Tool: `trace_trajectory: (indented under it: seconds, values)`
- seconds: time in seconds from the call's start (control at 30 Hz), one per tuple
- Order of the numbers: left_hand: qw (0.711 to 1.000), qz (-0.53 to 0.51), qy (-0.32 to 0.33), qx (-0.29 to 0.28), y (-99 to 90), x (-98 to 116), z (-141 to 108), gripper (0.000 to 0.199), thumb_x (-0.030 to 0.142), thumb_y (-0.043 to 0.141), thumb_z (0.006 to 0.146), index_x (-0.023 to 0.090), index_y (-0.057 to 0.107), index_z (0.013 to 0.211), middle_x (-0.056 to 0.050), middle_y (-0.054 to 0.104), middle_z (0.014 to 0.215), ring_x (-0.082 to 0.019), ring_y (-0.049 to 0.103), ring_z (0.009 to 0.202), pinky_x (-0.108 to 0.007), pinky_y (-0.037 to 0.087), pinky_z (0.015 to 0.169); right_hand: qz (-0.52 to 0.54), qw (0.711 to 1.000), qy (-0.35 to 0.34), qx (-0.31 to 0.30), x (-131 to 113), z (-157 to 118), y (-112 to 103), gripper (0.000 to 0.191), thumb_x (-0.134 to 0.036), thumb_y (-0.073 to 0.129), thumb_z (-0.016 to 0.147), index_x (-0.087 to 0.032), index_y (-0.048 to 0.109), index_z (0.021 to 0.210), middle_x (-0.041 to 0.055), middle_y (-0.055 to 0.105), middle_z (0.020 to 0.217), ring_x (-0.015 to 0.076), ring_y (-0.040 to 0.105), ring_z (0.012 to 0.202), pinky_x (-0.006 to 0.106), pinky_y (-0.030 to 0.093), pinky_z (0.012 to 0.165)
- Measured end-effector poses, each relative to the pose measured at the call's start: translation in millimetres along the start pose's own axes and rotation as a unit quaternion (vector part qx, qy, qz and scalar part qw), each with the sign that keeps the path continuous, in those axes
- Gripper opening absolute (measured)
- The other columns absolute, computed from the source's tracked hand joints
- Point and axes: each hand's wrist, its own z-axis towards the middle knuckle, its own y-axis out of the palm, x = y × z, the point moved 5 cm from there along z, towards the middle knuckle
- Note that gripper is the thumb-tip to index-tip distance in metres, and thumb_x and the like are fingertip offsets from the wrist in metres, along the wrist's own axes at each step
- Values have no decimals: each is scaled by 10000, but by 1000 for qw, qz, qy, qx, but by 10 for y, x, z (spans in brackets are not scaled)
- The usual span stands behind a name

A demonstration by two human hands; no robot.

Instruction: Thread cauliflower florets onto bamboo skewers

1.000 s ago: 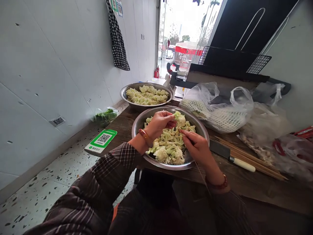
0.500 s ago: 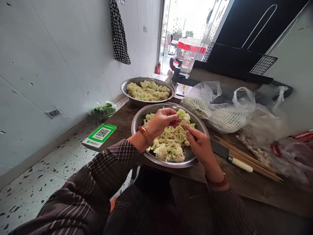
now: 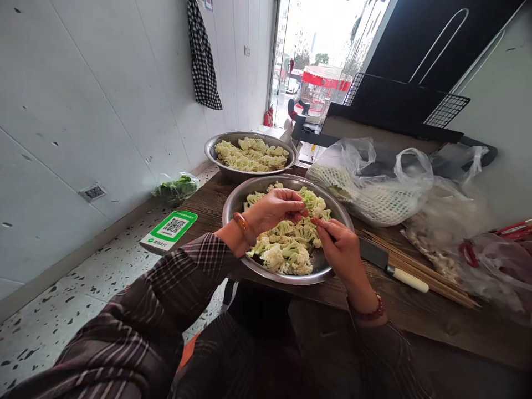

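Note:
Over the near steel bowl (image 3: 233, 221), my left hand (image 3: 276, 211) pinches a pale green-and-white cauliflower floret (image 3: 308, 198), partly hidden behind the fingers. My right hand (image 3: 339, 244), just to the right, is closed with thumb and forefinger together on a thin bamboo skewer, mostly hidden by the hand. The fingertips of both hands are close together but apart. Below them, loose cauliflower pieces (image 3: 286, 257) fill much of the bowl.
Behind stands a second steel bowl (image 3: 210, 147) of cauliflower. To the right lie a knife (image 3: 405, 277), a bundle of skewers (image 3: 444, 288) and plastic bags (image 3: 382, 194). A green QR-code sign (image 3: 170, 228) sits at the table's left edge; bagged greens (image 3: 177, 188) are beyond it.
My hands have drawn slightly apart at the fingertips, and my left hand has turned a little. The skewer between them shows less than before. The bowls stay put.

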Motion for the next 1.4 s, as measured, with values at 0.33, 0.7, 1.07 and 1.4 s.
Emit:
trace_trajectory:
  seconds: [0.33, 0.7, 1.07, 1.4]
  values:
    - [999, 33, 28, 31, 26, 43, -25, 187, 235, 793, 799, 107, 659, 827, -71, 732, 728, -88, 633, 576, -222, 495, 589, -8, 1000, 2, 3, 9, 3, 2, 280, -335, 543, 979, -242, 792, 1064, 71, 771, 937, 234, 715, 884, 373, 558, 782]
    - [999, 42, -2, 13, -9, 11, -35, 167, 187, 802, 764, 106, 657, 781, -59, 710, 653, -87, 615, 515, -208, 476, 525, -61, 998, -30, -4, -39, -33, 2, 276, -287, 520, 992, -220, 785, 1035, 85, 748, 892, 243, 692, 857, 385, 536, 764]
    - [997, 74, 5, -18, 65, 45, -90, 110, 141, 738, 810, 94, 644, 777, -44, 698, 639, -68, 594, 471, -194, 484, 498, -80, 996, -43, 1, -83, -61, -5, 251, -254, 531, 993, -189, 771, 1026, 75, 732, 865, 223, 686, 820, 364, 531, 739]
    - [992, 119, 18, -27, 129, 10, -95, 94, 120, 690, 846, 93, 636, 774, -39, 689, 657, -59, 588, 493, -192, 466, 515, -59, 998, -11, -1, -58, -35, -8, 268, -295, 542, 979, -188, 783, 936, 64, 712, 817, 210, 664, 780, 345, 523, 739]
